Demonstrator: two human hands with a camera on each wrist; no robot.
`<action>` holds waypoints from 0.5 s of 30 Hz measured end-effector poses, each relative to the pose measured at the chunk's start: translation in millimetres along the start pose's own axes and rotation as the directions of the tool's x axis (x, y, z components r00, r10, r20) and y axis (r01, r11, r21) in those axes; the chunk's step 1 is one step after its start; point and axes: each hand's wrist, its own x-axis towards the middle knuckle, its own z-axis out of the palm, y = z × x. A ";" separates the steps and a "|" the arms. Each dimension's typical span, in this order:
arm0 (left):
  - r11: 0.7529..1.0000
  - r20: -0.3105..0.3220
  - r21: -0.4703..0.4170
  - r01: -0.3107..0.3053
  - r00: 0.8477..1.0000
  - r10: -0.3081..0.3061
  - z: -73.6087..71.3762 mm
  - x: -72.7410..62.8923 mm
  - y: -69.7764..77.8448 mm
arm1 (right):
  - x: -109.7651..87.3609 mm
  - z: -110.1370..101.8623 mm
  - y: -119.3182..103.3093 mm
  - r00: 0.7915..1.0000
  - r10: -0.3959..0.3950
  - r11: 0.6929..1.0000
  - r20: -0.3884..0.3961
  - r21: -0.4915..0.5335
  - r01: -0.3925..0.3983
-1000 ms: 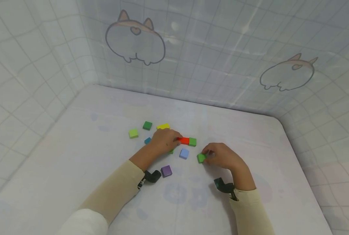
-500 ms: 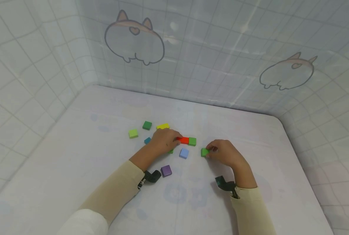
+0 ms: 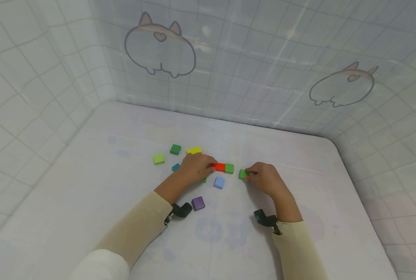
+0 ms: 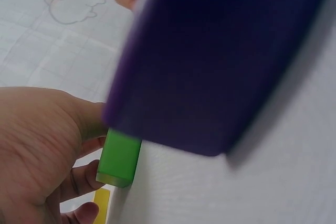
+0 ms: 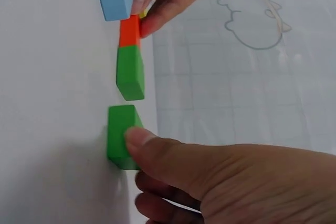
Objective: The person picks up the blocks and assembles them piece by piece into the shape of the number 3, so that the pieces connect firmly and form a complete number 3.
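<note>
My left hand (image 3: 196, 168) pinches the left end of a red block (image 3: 220, 167) between thumb and finger. A green block (image 3: 229, 168) touches the red block's right end, lined up with it. My right hand (image 3: 267, 177) pinches another green block (image 3: 243, 174), a short gap to the right of that row. In the right wrist view the thumb presses the near face of this held green block (image 5: 119, 129), and the two green blocks stand apart. A light blue block (image 3: 219, 182) lies just in front of the row. My left hand partly hides a further green block (image 3: 204, 180).
Left of and behind the left hand lie a yellow block (image 3: 194, 150), a dark green block (image 3: 175, 149), a lime block (image 3: 159, 159) and a partly hidden teal block (image 3: 176, 167). A purple block (image 3: 198, 203) sits by the left wrist. White sheeting (image 3: 229, 77) walls the table.
My right hand has carried its green block away from me, first rightward, and it is now nearly level with the row. The left hand and the red block have stayed put.
</note>
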 end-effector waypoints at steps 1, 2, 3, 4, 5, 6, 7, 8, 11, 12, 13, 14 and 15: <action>1.000 0.001 -0.003 0.000 1.000 0.000 0.5 0.4 0.0 | 1.1 1.0 0.1 1.000 -0.005 1.000 -0.009 -0.010 0.005; 1.000 0.002 -0.005 0.000 1.000 0.000 0.9 0.6 0.0 | 2.0 1.8 0.0 1.000 -0.008 1.000 -0.016 -0.017 0.007; 1.000 0.003 -0.005 0.001 1.000 -0.001 1.4 0.8 -0.1 | 2.9 2.6 -0.3 1.000 -0.005 1.000 -0.024 -0.019 0.004; 1.000 0.003 -0.004 0.002 1.000 -0.002 1.7 1.0 -0.2 | 3.9 3.2 -0.2 0.999 -0.010 1.000 -0.030 -0.020 0.009; 1.000 0.004 -0.004 0.002 1.000 -0.002 2.0 1.3 -0.2 | 4.8 3.8 -0.2 0.999 -0.007 1.000 -0.037 -0.017 0.006; 1.000 0.001 -0.002 0.002 1.000 -0.002 2.2 1.4 -0.4 | 5.5 4.4 0.0 0.999 -0.007 1.000 -0.043 -0.014 0.007; 1.000 -0.001 0.002 0.001 1.000 -0.001 2.3 1.7 -0.6 | 6.3 5.0 0.4 0.999 -0.003 1.000 -0.051 -0.008 0.003; 1.000 -0.006 0.004 0.001 1.000 -0.001 2.5 2.0 -0.9 | 6.9 5.5 0.8 0.998 -0.001 1.000 -0.057 -0.002 0.001; 1.000 -0.013 0.008 -0.006 1.000 0.006 3.1 2.8 -1.6 | 8.2 7.2 3.0 0.997 0.010 1.000 -0.073 0.011 -0.009; 1.000 -0.015 0.008 -0.007 1.000 0.007 3.3 3.1 -1.8 | 8.6 7.7 3.7 0.997 0.011 1.000 -0.078 0.016 -0.010; 1.000 -0.015 0.008 -0.008 1.000 0.008 3.6 3.3 -1.9 | 9.2 8.0 4.5 0.997 0.012 1.000 -0.082 0.021 -0.010; 1.000 -0.015 0.008 -0.009 1.000 0.009 3.9 3.5 -2.0 | 9.9 8.4 5.4 0.996 0.010 1.000 -0.084 0.026 -0.008; 1.000 -0.014 0.011 -0.008 1.000 0.008 4.1 3.7 -2.0 | 10.6 8.8 6.3 0.996 0.006 1.000 -0.088 0.029 -0.003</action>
